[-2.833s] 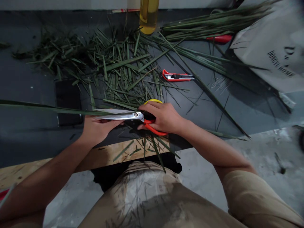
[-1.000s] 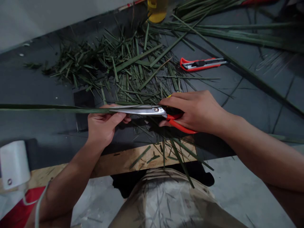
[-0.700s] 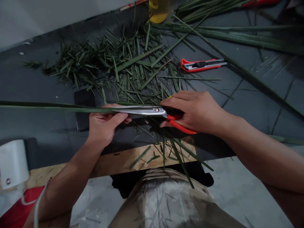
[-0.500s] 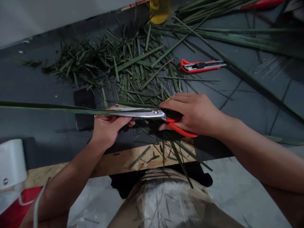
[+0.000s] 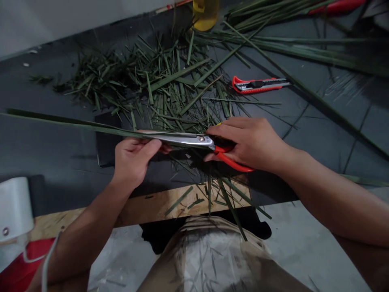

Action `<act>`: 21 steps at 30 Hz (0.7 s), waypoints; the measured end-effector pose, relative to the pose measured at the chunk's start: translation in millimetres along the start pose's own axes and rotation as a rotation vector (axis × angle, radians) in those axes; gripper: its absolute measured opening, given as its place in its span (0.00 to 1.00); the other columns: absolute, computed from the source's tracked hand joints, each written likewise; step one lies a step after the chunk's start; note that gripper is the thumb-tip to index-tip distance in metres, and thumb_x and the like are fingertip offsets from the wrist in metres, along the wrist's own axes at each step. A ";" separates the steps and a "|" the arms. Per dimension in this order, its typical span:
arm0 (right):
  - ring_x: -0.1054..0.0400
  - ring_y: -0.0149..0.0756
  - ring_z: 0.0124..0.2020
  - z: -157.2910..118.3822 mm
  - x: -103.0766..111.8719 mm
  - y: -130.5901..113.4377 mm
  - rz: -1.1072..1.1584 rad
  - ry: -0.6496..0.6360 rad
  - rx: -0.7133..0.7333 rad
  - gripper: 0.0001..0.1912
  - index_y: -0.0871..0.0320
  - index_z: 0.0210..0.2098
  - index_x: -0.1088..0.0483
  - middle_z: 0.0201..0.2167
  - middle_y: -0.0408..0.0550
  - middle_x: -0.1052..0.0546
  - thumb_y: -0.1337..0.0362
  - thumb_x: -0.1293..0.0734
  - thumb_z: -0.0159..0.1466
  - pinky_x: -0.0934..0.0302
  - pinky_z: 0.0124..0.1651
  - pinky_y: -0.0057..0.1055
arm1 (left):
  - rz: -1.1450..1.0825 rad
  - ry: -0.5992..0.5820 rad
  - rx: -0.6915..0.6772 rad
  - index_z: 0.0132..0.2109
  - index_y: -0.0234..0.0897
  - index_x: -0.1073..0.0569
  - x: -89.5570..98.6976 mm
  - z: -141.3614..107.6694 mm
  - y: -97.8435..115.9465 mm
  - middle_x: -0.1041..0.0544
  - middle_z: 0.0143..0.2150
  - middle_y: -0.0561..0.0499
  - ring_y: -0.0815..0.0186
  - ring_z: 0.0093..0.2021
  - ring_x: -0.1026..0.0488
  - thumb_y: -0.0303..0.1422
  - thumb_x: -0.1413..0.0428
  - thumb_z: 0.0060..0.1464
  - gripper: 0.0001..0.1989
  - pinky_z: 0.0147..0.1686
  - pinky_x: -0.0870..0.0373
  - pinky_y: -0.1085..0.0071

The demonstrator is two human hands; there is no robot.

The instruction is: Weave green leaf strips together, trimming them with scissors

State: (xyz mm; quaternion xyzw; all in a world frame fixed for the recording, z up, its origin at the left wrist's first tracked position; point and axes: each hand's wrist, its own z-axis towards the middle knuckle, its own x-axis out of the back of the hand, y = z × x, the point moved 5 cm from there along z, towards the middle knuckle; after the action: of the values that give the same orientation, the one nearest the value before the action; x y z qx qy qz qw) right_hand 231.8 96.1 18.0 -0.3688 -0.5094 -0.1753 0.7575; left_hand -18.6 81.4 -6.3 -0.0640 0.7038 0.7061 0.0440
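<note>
My right hand [image 5: 243, 142] is closed around the red handles of a pair of scissors [image 5: 194, 140], whose metal blades point left. Between thumb and fingers, my left hand [image 5: 135, 156] pinches a long green leaf strip [image 5: 75, 125] that reaches out to the left. The blades lie along the strip, their tips close to my left thumb; whether they are cutting it I cannot tell. Just beyond both hands is a heap of cut leaf pieces [image 5: 170, 87] on the dark tabletop [image 5: 60, 162].
A red utility knife [image 5: 259, 84] lies right of the heap, near long uncut leaves [image 5: 304, 46]. A yellow container [image 5: 206, 14] stands at the back. A dark flat rectangle [image 5: 106, 142] lies behind my left hand. At the left front is a white device [image 5: 15, 209] with a cable.
My left hand has shifted slightly left and down. The strip's far end has swung upward, away from me. The scissors have moved a little right, still in my right hand.
</note>
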 end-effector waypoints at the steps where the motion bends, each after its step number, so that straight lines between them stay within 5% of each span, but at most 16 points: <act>1: 0.24 0.42 0.37 -0.2 0.7 1.1 -0.005 0.001 -0.013 0.26 0.52 0.49 0.22 0.35 0.50 0.17 0.38 0.36 0.70 0.36 0.37 0.35 | -0.024 0.043 -0.010 0.33 0.39 0.15 1.7 1.5 1.4 0.16 0.27 0.51 0.65 0.26 0.18 0.37 0.27 0.50 0.08 0.31 0.16 0.71; 8: 0.24 0.43 0.38 -0.9 0.6 -0.7 0.021 -0.030 0.006 0.27 0.53 0.51 0.23 0.37 0.51 0.18 0.38 0.36 0.70 0.35 0.38 0.36 | -0.049 0.147 -0.010 0.29 0.38 0.17 4.3 4.4 3.1 0.19 0.23 0.53 0.66 0.22 0.20 0.36 0.24 0.44 0.11 0.26 0.17 0.72; 21: 0.23 0.41 0.36 -2.7 -3.2 -11.7 0.002 -0.052 0.034 0.27 0.53 0.52 0.23 0.37 0.50 0.17 0.39 0.36 0.70 0.41 0.34 0.33 | 0.009 -0.020 0.060 0.32 0.41 0.14 -5.1 -11.7 -5.7 0.16 0.28 0.51 0.64 0.26 0.18 0.37 0.26 0.50 0.07 0.30 0.15 0.70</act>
State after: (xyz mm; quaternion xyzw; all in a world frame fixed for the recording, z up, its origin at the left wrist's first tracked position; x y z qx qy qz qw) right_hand 224.7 86.0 19.0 -0.3607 -0.5317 -0.1564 0.7502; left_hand -12.4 69.9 -11.2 -0.0522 0.7247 0.6853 0.0499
